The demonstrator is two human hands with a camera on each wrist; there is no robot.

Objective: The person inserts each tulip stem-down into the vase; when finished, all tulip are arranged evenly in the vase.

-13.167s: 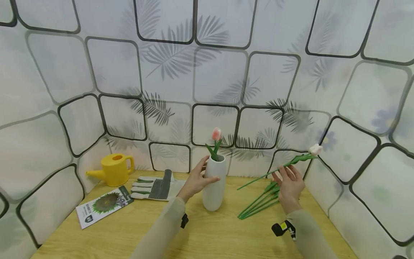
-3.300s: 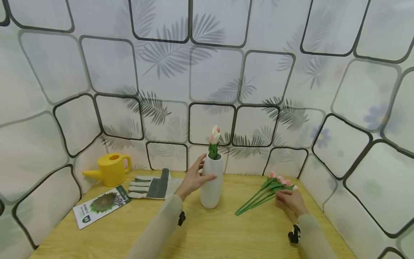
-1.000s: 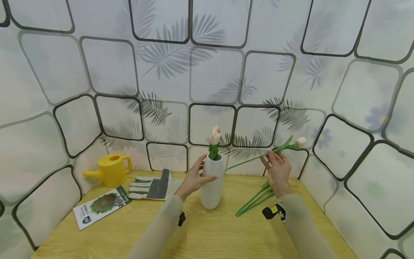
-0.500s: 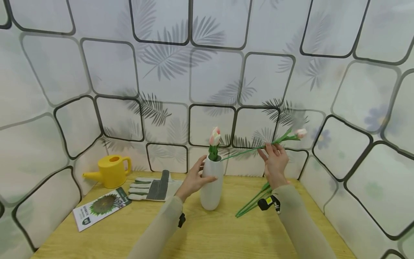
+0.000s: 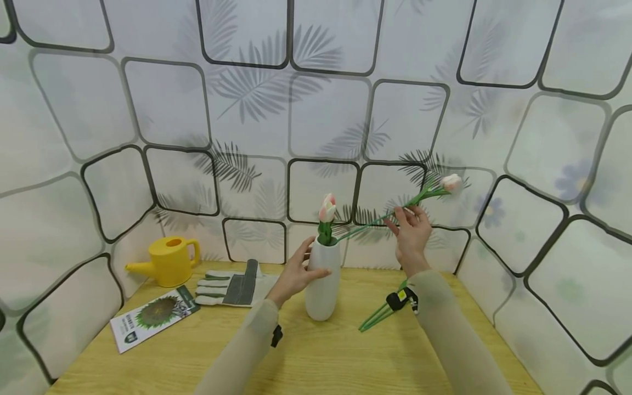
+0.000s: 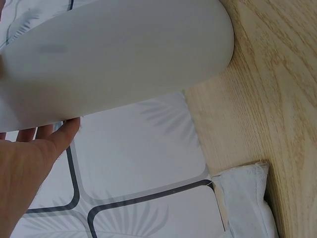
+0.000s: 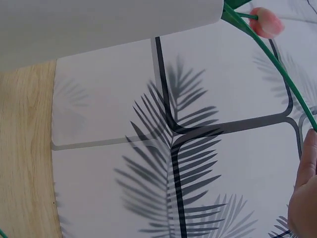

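Upright on the table stands a white vase (image 5: 322,285) with pink-and-white tulips (image 5: 327,209) in it. My left hand (image 5: 296,274) grips its upper side, thumb across the front; in the left wrist view fingers touch the vase wall (image 6: 119,59). Up to the right, my right hand (image 5: 413,237) pinches the green stem of another pale pink tulip (image 5: 451,182), held slanting. Its lower end meets the vase mouth, and in the right wrist view the stem (image 7: 278,67) crosses the rim. Green stems of other tulips (image 5: 377,318) lie on the table, their heads hidden behind my right arm.
To the left are a yellow watering can (image 5: 170,263), a grey-and-white work glove (image 5: 239,288) and a seed packet (image 5: 155,318) with a sunflower picture. Patterned wall covering (image 5: 257,241) rises behind the wooden table (image 5: 316,362) and along both sides.
Since 3.3 s ago my right hand has lifted a tulip off the table. Over the last second it moves up and left, bringing the stem's end to the vase mouth. My left hand stays put.
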